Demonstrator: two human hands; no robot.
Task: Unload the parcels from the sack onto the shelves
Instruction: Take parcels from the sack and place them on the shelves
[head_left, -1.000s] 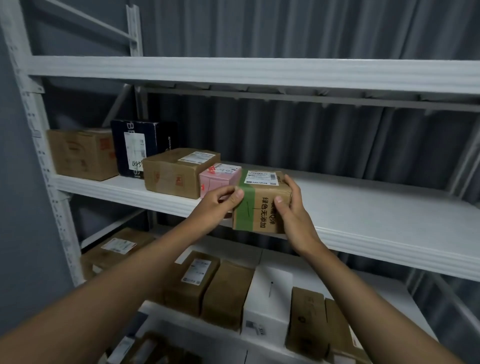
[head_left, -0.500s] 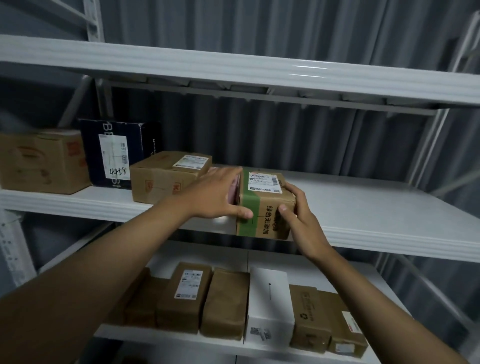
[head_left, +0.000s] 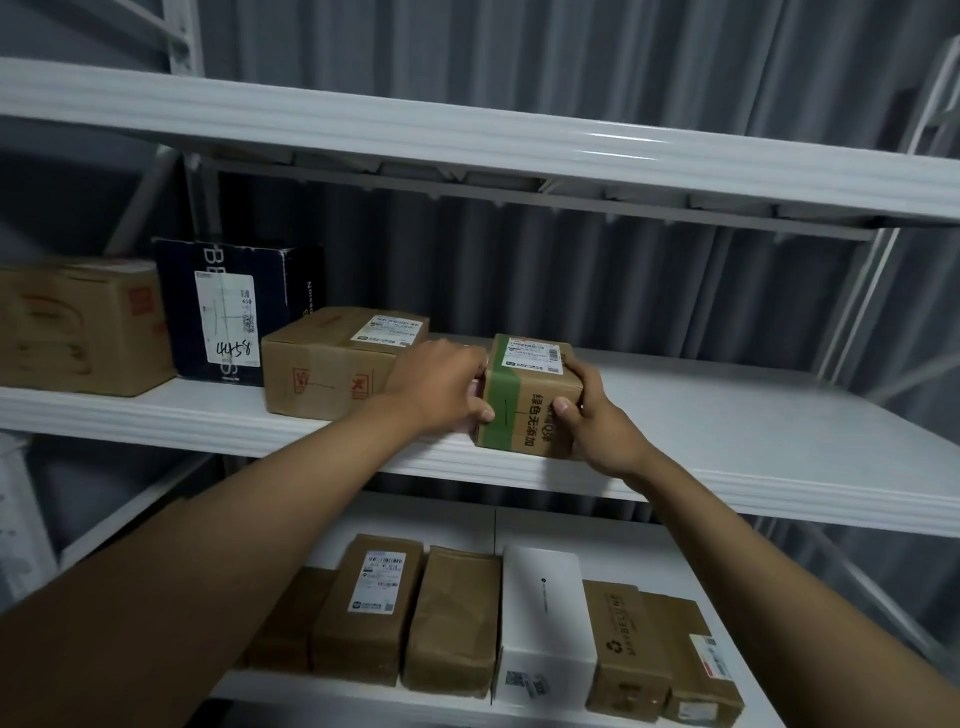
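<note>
Both hands, the left hand (head_left: 441, 384) and the right hand (head_left: 597, 415), gripped a small green-taped parcel (head_left: 524, 400) at the near edge of a white metal shelf (head_left: 753, 431), right of other boxes, before a grey corrugated wall (head_left: 571, 270).

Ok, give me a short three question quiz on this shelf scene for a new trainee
1. True or false: the green-taped box sits on the middle shelf.
2. Which hand holds the box's right side?
A. the left hand
B. the right hand
C. neither
3. Fill in: the number handwritten on the dark box label is ____.

Key:
1. True. It rests near the shelf's front edge, with both hands on it.
2. B. The right hand grips the right side, thumb on the front face; the left hand is at the left side.
3. 4458.
</note>
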